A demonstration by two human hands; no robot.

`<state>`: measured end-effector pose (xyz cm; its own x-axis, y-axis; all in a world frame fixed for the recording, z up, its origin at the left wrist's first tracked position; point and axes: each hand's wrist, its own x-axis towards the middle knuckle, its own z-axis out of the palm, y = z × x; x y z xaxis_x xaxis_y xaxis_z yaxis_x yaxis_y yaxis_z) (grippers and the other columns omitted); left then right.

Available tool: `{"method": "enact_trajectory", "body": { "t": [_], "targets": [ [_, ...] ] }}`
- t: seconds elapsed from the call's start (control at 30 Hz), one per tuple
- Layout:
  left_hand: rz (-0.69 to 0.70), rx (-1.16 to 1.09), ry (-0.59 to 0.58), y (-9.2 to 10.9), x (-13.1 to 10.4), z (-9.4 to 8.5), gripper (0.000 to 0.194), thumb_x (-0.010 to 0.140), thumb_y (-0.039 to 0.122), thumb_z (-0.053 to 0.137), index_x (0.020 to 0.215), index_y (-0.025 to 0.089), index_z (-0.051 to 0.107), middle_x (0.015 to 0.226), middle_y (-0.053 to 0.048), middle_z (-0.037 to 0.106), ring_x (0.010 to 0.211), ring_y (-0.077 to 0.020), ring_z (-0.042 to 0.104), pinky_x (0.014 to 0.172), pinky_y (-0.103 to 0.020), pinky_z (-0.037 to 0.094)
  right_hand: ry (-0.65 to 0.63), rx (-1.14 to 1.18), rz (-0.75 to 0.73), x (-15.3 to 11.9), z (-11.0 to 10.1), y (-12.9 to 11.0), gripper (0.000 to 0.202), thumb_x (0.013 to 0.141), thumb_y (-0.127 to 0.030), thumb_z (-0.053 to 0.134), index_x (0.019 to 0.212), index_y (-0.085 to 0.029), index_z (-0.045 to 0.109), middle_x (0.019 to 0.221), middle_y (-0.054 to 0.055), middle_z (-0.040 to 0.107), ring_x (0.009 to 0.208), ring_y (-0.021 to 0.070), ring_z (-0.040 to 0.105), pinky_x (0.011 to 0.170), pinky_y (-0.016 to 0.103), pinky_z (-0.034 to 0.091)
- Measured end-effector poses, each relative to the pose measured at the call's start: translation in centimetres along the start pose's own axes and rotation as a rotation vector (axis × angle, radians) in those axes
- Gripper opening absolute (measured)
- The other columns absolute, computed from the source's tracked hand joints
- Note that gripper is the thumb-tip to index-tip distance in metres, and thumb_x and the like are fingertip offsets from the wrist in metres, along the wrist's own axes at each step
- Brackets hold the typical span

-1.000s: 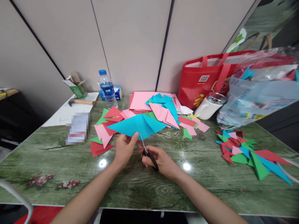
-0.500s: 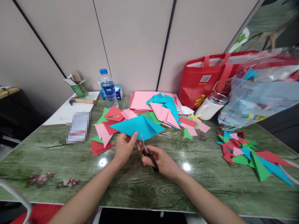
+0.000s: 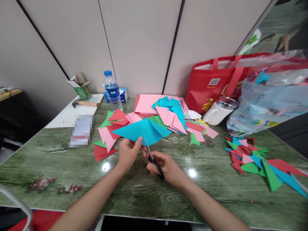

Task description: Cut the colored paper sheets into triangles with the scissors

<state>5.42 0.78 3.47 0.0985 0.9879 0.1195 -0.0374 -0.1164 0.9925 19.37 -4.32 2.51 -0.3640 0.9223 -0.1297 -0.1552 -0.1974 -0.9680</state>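
A folded sheet of blue paper is held above the table by my left hand, its thumb on top near the lower edge and its fingers mostly hidden beneath. In my right hand are black-handled scissors, their blades pointing up and away at the paper's lower edge. The blade tips lie close to the left thumb; whether they are closed on the paper I cannot tell. Behind the blue paper lie red folded pieces, a pink folded piece and a stack of pink sheets.
At the back left stand a water bottle and a small green box, with a hammer on white paper. On the right are a red bag, a white mug, a plastic paper pack and folded coloured pieces.
The view has shifted slightly. Both hands keep their holds on the blue paper and scissors, and the paper's position is almost the same.
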Motion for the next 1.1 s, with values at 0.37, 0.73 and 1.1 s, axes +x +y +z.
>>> {"method": "enact_trajectory", "body": {
  "t": [0.37,0.73,1.1],
  "targets": [
    [0.017,0.003,0.015,-0.21,0.05,-0.02,0.025,0.079,0.029,0.057,0.058,0.016,0.055,0.048,-0.001,0.062,0.039,-0.0133,0.057,0.044,-0.023,0.046,0.044,-0.044,0.02,0.05,-0.12,0.09,0.04,0.063,-0.048,0.073,0.085,-0.017,0.058,0.06,-0.006,0.046,0.048,0.007,0.04,0.048,0.023,0.036],
    [0.006,0.016,0.031,-0.47,0.13,0.02,0.026,0.078,0.032,0.058,0.057,0.017,0.055,0.046,-0.001,0.061,0.039,-0.0135,0.057,0.044,-0.023,0.045,0.079,-0.088,-0.004,0.13,-0.15,0.69,0.038,0.064,-0.048,0.071,0.084,-0.018,0.059,0.055,-0.007,0.047,0.043,0.0073,0.043,0.045,0.023,0.035],
    [-0.029,0.119,0.048,-0.36,-0.11,0.02,0.032,0.074,0.035,0.06,0.05,0.016,0.052,0.043,0.0,0.056,0.036,-0.0094,0.047,0.038,-0.02,0.036,0.133,-0.063,-0.027,0.26,-0.06,0.62,0.045,0.06,-0.039,0.077,0.092,-0.018,0.053,0.074,-0.002,0.056,0.066,0.0122,0.053,0.064,0.026,0.043]
  ]
}}
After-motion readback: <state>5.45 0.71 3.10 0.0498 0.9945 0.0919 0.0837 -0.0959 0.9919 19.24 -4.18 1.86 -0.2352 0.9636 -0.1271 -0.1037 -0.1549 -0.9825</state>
